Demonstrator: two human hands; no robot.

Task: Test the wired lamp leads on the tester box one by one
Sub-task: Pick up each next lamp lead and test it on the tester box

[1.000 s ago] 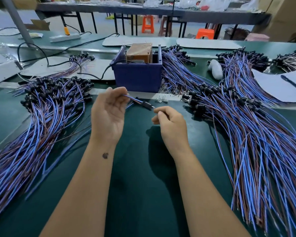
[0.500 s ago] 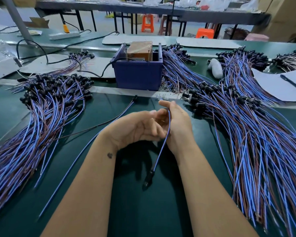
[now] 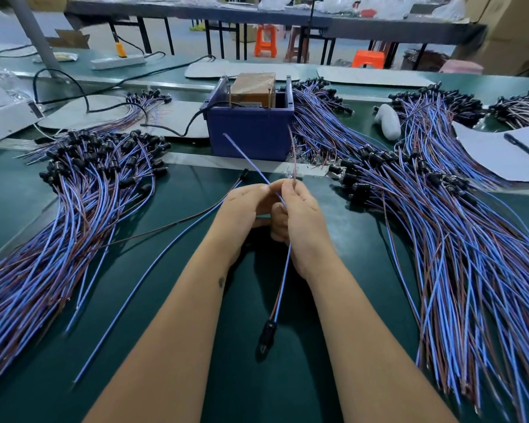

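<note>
No legible text, label, brand, number or sign on any surface in view

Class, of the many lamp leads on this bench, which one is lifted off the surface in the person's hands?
The lead between both hands, its black socket dangling below them; all others lie on the table.

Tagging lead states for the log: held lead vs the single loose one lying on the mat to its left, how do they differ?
Held lead: pinched by left hand and right hand, black lamp end hanging toward the person, wire tips spread apart and aimed at the tester box. Loose lead: flat on the mat, untouched, black lamp end far from the person. Both have blue and brown wires.
</note>
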